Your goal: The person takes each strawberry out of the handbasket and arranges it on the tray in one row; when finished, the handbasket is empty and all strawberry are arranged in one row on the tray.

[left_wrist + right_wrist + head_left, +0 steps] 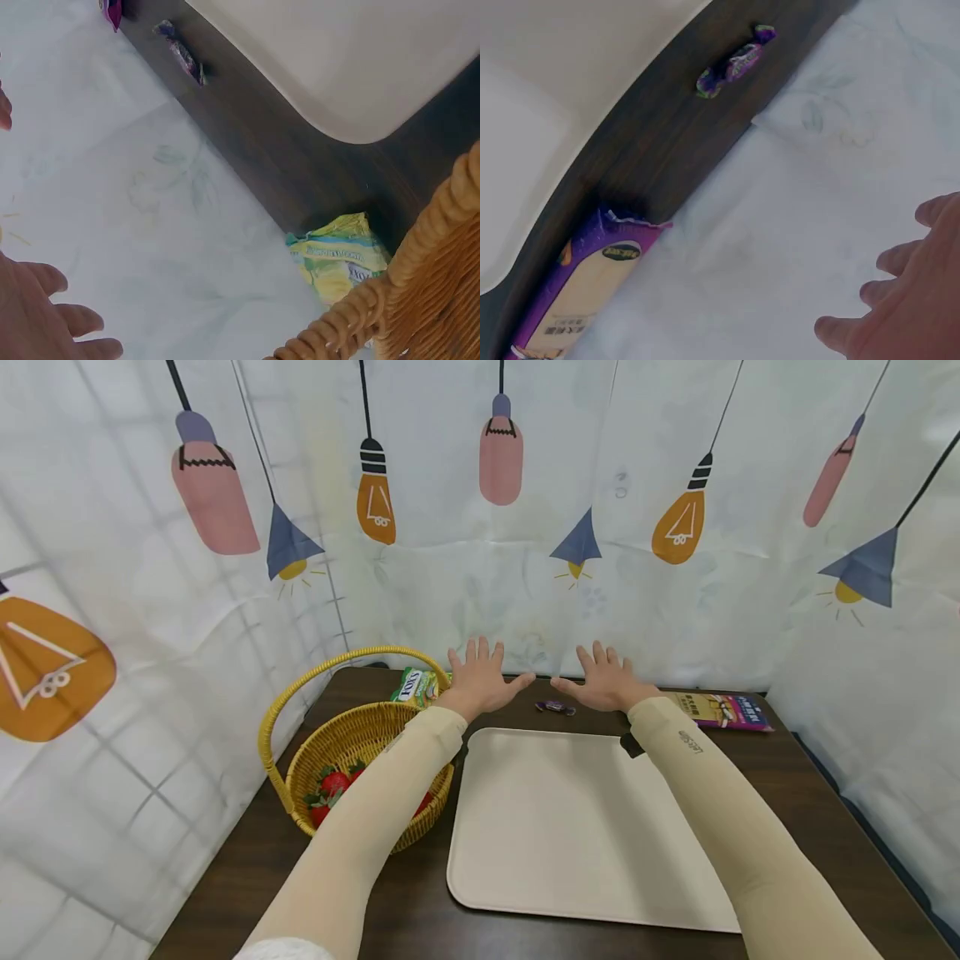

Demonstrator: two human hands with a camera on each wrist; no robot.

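Note:
Both arms reach forward over the table's far side. My left hand (480, 682) has its fingers spread and holds nothing; a yellow-green snack bag (417, 687) lies near it, partly behind the wicker basket. My right hand (606, 681) is also spread and holds nothing, close to a purple and yellow snack packet (722, 711). On the table between and below the hands lies a small candy in a dark purple wrapper (556, 707). Nearer to me sits a beige tray (555, 827) with nothing on it. The right wrist view shows the candy (733, 63) and the packet (592, 277) beyond the tray's edge.
A yellow wicker basket (300, 777) with a tall handle stands left of the tray, holding several red strawberries (334, 782). My left forearm covers part of it. A white curtain (465, 585) printed with lamps hangs behind the dark wooden table (420, 902).

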